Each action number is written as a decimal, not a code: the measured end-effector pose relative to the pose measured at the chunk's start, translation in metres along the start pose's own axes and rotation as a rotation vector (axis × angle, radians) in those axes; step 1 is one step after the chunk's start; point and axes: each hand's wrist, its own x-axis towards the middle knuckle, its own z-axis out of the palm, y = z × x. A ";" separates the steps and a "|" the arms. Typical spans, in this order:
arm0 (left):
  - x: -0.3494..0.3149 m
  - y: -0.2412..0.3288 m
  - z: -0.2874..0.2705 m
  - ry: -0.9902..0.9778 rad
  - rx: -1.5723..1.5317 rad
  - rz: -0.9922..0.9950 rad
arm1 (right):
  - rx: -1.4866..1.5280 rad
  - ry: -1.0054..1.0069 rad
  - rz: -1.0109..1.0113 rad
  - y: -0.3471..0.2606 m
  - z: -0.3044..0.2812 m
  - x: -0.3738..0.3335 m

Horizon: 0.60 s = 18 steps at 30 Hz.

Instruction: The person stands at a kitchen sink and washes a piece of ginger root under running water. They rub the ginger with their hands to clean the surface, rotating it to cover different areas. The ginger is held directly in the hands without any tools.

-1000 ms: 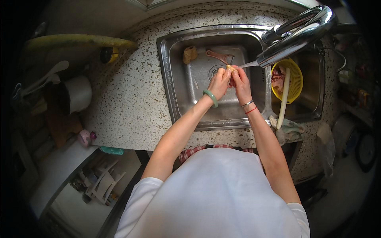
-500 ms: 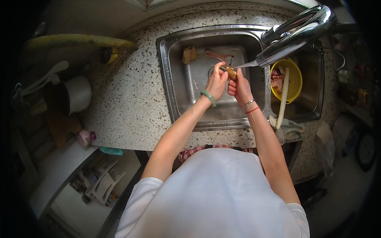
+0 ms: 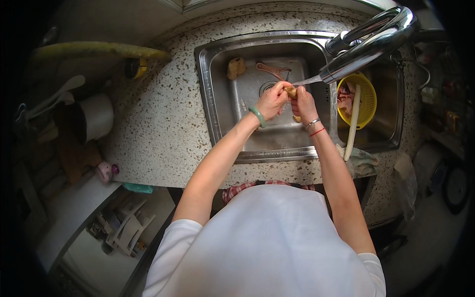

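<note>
Over the left sink basin (image 3: pixel 227 133), my left hand (image 3: pixel 273 100) and my right hand (image 3: pixel 304 105) meet, their fingers closed on a small knobbly brown piece that looks like ginger (image 3: pixel 291 92). Water from the chrome faucet (image 3: pixel 368 47) runs down beside the fingertips. Just below my right hand shows another tan bit (image 3: pixel 297 119); whether the hand holds it or it lies in the basin, I cannot tell. Farther back in the basin lie a pinkish peeler (image 3: pixel 272 69) and a larger tan ginger-like chunk (image 3: pixel 236 68).
In the right basin stands a yellow basket (image 3: pixel 368 106) with pieces of raw meat (image 3: pixel 345 96) and a long pale stick-like root (image 3: pixel 353 123) leaning over its rim. A cloth (image 3: pixel 363 161) hangs at the front edge. A metal pot (image 3: pixel 96 117) stands at the left.
My hands have turned and shifted slightly; less of the held ginger shows between the fingers. The tan bit below my right hand has come into sight, and the peeler is less covered.
</note>
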 end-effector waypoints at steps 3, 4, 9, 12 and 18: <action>-0.002 0.001 -0.007 -0.040 0.044 -0.055 | -0.193 -0.019 -0.094 -0.008 -0.005 -0.001; -0.001 0.001 -0.006 0.001 0.165 0.049 | -0.290 0.012 -0.281 -0.008 -0.002 -0.002; 0.003 -0.004 -0.001 0.208 0.582 0.551 | -0.633 0.077 -0.563 -0.011 -0.001 -0.003; 0.008 -0.009 -0.001 0.234 0.684 0.658 | -0.640 0.052 -0.566 -0.009 -0.002 -0.002; -0.001 -0.014 0.001 0.119 -0.016 0.061 | -0.322 -0.073 -0.259 -0.014 0.001 -0.008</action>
